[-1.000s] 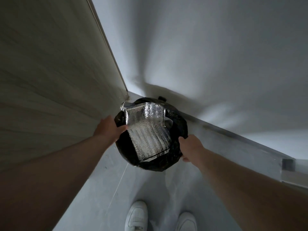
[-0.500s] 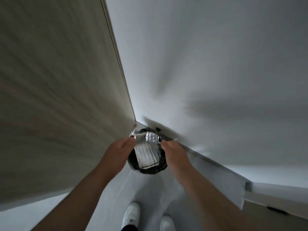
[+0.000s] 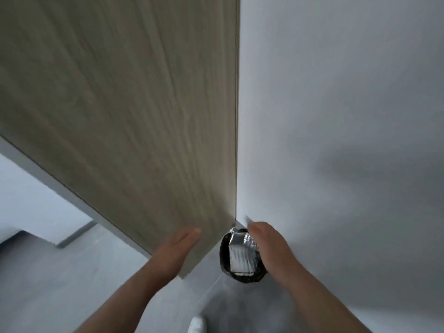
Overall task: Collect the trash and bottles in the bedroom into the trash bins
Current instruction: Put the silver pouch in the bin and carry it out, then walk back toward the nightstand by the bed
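Fingers of the left hand are lying straight and pressed together, holding nothing, in front of the lower edge of the wooden panel. The right hand is hovering over the right rim of the black-lined trash bin, its fingers blurred, so whether they are spread or gripping cannot be told. That bin is standing on the grey floor in the corner where panel and white wall are meeting, with a silver foil bag sticking out of it and a white shoe showing at the floor's near edge.
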`<state>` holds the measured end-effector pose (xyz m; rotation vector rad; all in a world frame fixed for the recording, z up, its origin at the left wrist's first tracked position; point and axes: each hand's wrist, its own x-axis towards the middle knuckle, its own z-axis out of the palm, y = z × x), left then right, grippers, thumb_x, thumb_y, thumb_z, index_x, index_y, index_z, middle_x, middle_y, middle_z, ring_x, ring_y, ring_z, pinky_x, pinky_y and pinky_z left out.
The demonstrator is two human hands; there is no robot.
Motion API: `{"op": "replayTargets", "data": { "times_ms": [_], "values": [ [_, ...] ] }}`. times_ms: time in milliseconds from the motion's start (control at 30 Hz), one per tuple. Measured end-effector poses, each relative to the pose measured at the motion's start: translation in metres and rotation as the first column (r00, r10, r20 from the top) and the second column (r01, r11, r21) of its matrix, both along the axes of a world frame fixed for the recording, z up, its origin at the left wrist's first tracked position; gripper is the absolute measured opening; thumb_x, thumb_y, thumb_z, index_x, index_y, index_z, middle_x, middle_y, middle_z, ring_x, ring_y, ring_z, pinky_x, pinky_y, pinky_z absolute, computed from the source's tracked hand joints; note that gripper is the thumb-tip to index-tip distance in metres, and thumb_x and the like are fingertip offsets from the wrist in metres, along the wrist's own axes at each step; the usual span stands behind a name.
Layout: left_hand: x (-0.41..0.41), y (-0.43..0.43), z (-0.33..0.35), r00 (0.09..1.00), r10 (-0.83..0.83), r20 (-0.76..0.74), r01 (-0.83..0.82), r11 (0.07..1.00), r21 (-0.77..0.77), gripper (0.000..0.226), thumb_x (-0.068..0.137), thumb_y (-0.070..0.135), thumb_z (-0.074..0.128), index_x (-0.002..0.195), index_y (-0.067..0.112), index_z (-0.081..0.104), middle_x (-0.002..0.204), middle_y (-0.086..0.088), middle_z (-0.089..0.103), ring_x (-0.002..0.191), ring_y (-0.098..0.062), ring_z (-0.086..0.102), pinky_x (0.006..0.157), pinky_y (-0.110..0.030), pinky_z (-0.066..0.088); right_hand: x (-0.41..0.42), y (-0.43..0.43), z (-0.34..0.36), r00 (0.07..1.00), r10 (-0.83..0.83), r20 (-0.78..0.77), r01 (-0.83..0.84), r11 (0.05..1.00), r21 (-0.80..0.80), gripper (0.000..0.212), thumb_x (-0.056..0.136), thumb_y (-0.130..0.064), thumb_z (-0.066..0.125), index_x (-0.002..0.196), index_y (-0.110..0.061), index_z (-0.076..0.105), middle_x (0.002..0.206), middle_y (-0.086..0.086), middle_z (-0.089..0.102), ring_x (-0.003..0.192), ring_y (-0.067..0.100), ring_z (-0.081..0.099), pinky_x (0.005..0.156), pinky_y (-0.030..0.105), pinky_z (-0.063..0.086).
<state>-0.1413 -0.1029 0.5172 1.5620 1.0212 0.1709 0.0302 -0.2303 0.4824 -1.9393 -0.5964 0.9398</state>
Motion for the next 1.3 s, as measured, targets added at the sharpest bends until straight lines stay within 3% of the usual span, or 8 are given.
{"op": "replayTargets", "data": {
  "times_ms": [167,333,433,600,833,1000,1133,1300],
  "values": [
    [-0.042,-0.018,0.052,0.989,0.107,0.103,-0.115,0.99,0.079,0.022,0.09,0.049,0.051,0.081,0.043,0.07,0.092,0.026,0.071,0.097,0.007,0.061,0.097,-0.03,0.044,-0.025,-0.001,0.051,0.998,0.063,0.013,-0.064,0.996,0.057,0.023,0.094,-0.041,0.044,0.078,-0.026,0.053,0.088,-0.011,0.053,0.09,0.019,0.049,0.086,0.031,0.038],
    [-0.084,-0.026,0.077,0.967,0.182,0.18,-0.211,0.965,0.156,0.047,0.065,0.072,0.046,0.093,0.042,0.07,0.106,0.018,0.07,0.109,-0.003,0.059,0.103,-0.036,0.042,-0.052,0.008,0.086,0.988,0.14,0.059,-0.144,0.987,0.068,0.033,0.096,-0.044,0.043,0.116,-0.023,0.059,0.113,-0.011,0.058,0.109,0.012,0.051,0.09,0.029,0.034],
    [-0.111,-0.028,0.087,0.956,0.214,0.2,-0.251,0.95,0.184,0.067,0.063,0.074,0.043,0.112,0.033,0.064,0.12,0.012,0.065,0.118,-0.007,0.055,0.11,-0.042,0.038,-0.072,0.014,0.099,0.976,0.193,0.099,-0.2,0.977,0.068,0.033,0.096,-0.043,0.042,0.109,-0.02,0.061,0.108,-0.008,0.059,0.11,0.015,0.054,0.088,0.031,0.038],
    [-0.157,-0.024,0.09,0.933,0.256,0.255,-0.303,0.938,0.168,0.069,0.058,0.077,0.051,0.109,0.034,0.064,0.118,0.014,0.066,0.117,-0.005,0.055,0.108,-0.04,0.039,-0.113,0.025,0.112,0.965,0.235,0.115,-0.244,0.967,0.075,0.04,0.097,-0.041,0.042,0.113,-0.008,0.058,0.115,0.007,0.061,0.116,0.024,0.053,0.091,0.037,0.041],
    [-0.256,-0.038,0.082,0.878,0.413,0.241,-0.45,0.885,0.124,0.066,0.063,0.072,0.042,0.111,0.033,0.064,0.119,0.014,0.064,0.117,-0.004,0.055,0.109,-0.041,0.038,-0.21,0.036,0.103,0.906,0.408,0.108,-0.411,0.912,0.003,0.023,0.097,-0.046,0.042,0.109,-0.03,0.054,0.102,-0.012,0.057,0.103,0.012,0.049,0.088,0.029,0.034],
    [-0.356,-0.042,0.083,0.781,0.588,0.208,-0.618,0.776,0.127,0.071,0.062,0.072,0.045,0.114,0.028,0.065,0.118,0.012,0.064,0.117,-0.008,0.055,0.11,-0.043,0.038,-0.295,0.061,0.111,0.837,0.543,0.069,-0.544,0.839,-0.005,0.027,0.098,-0.033,0.045,0.102,-0.01,0.057,0.111,0.015,0.061,0.1,0.026,0.055,0.082,0.035,0.038],
    [-0.434,-0.058,0.075,0.669,0.713,0.21,-0.741,0.663,0.106,0.069,0.059,0.071,0.047,0.113,0.03,0.065,0.117,0.011,0.064,0.115,-0.009,0.056,0.107,-0.04,0.041,-0.359,0.082,0.105,0.76,0.646,0.073,-0.649,0.761,0.017,0.021,0.096,-0.035,0.048,0.093,-0.018,0.06,0.1,-0.001,0.062,0.102,0.022,0.055,0.089,0.037,0.039],
    [-0.499,-0.069,0.057,0.52,0.834,0.185,-0.849,0.528,0.009,0.056,0.061,0.065,0.05,0.104,0.032,0.064,0.115,0.005,0.065,0.113,-0.01,0.057,0.101,-0.034,0.044,-0.415,0.118,0.096,0.634,0.772,0.046,-0.773,0.634,0.011,0.019,0.096,-0.04,0.048,0.105,-0.029,0.059,0.106,-0.014,0.061,0.1,0.008,0.055,0.097,0.035,0.043]
  ]
}}
